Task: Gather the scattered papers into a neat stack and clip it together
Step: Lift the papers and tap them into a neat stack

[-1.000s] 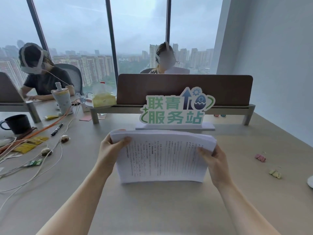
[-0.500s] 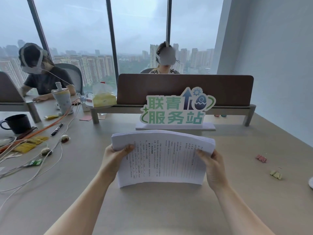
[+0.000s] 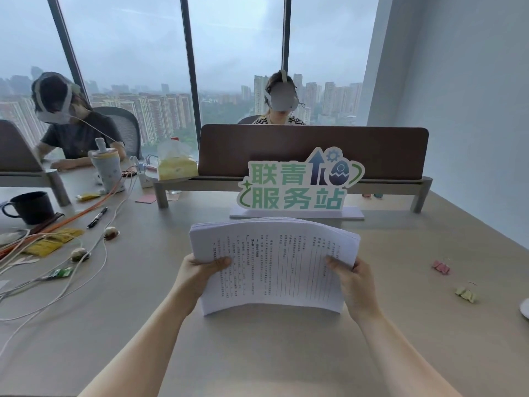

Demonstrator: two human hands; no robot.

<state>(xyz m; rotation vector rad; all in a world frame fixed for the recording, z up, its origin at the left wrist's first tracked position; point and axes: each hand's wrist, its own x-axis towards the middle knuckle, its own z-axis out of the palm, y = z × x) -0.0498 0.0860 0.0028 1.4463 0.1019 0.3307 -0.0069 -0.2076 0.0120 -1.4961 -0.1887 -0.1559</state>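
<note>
A thick stack of printed papers (image 3: 274, 262) stands on its lower edge on the beige desk (image 3: 257, 353), bowed upward in the middle. My left hand (image 3: 197, 276) grips its left side with the thumb on the front sheet. My right hand (image 3: 353, 282) grips the right side the same way. On the desk to the right lie a pink binder clip (image 3: 441, 267) and a yellow-green binder clip (image 3: 466, 293), both apart from my hands.
A green-lettered sign (image 3: 297, 181) stands just behind the papers, before a brown divider (image 3: 312, 150). Cables (image 3: 57, 279), a pen (image 3: 97, 217), yellow packets and a black mug (image 3: 30, 207) clutter the left. A white object's rim (image 3: 525, 309) shows at the right edge. Two people sit beyond.
Both hands have slid a little lower along the stack's sides, and the stack now bows upward more in the middle.
</note>
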